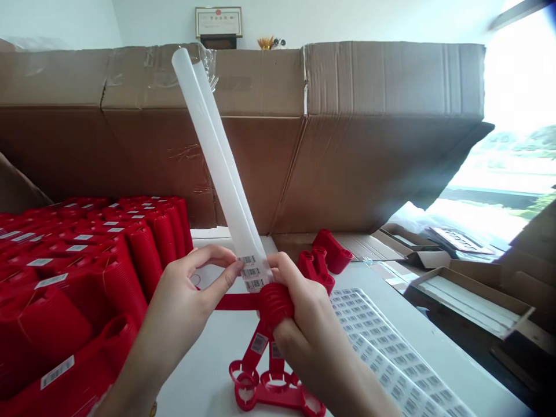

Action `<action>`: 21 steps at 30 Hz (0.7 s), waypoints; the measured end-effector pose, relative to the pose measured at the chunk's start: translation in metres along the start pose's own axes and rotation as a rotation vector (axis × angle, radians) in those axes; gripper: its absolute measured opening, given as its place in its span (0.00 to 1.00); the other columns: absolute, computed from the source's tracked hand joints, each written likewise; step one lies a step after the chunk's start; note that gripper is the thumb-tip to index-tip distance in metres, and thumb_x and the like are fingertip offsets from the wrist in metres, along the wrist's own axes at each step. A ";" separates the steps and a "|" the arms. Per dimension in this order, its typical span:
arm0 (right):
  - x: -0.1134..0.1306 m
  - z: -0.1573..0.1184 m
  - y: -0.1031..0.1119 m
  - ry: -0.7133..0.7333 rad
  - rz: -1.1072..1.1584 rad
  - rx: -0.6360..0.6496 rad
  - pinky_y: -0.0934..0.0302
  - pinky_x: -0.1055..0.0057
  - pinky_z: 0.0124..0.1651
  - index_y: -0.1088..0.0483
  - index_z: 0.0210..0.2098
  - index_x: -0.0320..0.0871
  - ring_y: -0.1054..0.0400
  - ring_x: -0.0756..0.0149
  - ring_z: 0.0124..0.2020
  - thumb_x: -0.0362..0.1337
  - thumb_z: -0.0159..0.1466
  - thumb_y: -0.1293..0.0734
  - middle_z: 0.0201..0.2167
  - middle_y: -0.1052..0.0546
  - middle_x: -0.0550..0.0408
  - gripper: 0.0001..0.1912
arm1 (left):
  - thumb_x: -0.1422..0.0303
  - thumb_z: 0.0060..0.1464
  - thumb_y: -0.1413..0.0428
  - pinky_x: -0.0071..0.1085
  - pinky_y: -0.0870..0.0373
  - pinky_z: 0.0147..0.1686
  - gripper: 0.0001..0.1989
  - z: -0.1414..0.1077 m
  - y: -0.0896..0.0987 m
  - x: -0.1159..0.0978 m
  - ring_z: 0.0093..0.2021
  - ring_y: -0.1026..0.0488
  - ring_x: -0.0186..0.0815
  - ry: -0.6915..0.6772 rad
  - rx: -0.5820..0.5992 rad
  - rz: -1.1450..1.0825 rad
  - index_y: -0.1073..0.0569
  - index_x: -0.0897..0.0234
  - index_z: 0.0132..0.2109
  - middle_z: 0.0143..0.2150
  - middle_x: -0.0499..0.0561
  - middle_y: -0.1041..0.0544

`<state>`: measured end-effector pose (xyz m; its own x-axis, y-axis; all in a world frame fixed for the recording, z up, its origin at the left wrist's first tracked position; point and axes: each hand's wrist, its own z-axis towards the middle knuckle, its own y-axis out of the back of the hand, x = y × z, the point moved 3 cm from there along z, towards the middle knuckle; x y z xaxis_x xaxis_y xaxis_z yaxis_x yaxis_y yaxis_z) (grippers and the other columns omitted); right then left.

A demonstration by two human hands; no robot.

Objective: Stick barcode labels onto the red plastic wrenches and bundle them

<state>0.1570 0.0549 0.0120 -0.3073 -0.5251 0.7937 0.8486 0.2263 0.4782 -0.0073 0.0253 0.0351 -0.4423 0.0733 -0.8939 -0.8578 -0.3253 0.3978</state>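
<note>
Looks like they're peeling barcode labels (251, 272) off the curled white sheet (223, 156) between the hands, left hand (185, 289) pinching a label's edge, right hand (302, 307) gripping a ribbed red piece (276, 303) at the sheet's bottom, so it's probably needing a slow lift.

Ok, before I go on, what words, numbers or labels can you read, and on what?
No text is legible.
Rolled white sheet: three barcode labels, too small.
Stacked red pieces: barcode stickers, too small.
Label sheets: rows of barcodes, too small.
Framed certificate: characters blurred.
Printed paper on the right: dark marks, blurred.
</note>
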 end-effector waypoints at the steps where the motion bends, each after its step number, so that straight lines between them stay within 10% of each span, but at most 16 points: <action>1: -0.001 0.000 -0.001 0.026 -0.038 -0.032 0.53 0.73 0.22 0.37 0.41 0.47 0.44 0.70 0.21 0.19 0.53 0.44 0.24 0.30 0.63 0.21 | 0.49 0.58 0.39 0.29 0.32 0.38 0.14 0.001 -0.001 0.000 0.44 0.25 0.39 -0.008 -0.011 -0.013 0.21 0.54 0.40 0.44 0.45 0.18; 9: -0.007 0.004 -0.003 0.027 -0.287 -0.113 0.56 0.71 0.23 0.38 0.43 0.45 0.44 0.69 0.20 0.17 0.47 0.45 0.20 0.34 0.64 0.27 | 0.52 0.59 0.39 0.31 0.33 0.45 0.12 0.000 -0.005 0.001 0.47 0.25 0.40 -0.005 0.003 -0.004 0.21 0.54 0.39 0.44 0.46 0.18; 17: -0.016 0.017 0.022 -0.146 0.121 -0.157 0.43 0.75 0.20 0.35 0.43 0.48 0.32 0.67 0.24 0.26 0.63 0.43 0.30 0.25 0.59 0.14 | 0.49 0.59 0.41 0.27 0.35 0.29 0.17 -0.011 0.014 -0.007 0.31 0.30 0.35 -0.037 -0.087 -0.107 0.24 0.56 0.33 0.29 0.45 0.23; 21: -0.013 0.015 0.031 -0.186 0.228 -0.168 0.42 0.76 0.19 0.33 0.46 0.47 0.32 0.67 0.23 0.28 0.65 0.41 0.31 0.23 0.56 0.13 | 0.50 0.60 0.42 0.25 0.35 0.25 0.17 -0.012 0.008 -0.003 0.21 0.33 0.31 0.038 0.185 -0.116 0.27 0.58 0.32 0.20 0.44 0.26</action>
<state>0.1812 0.0809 0.0224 -0.1613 -0.3138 0.9357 0.9590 0.1739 0.2236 -0.0094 0.0116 0.0389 -0.3303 0.0636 -0.9417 -0.9375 -0.1382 0.3195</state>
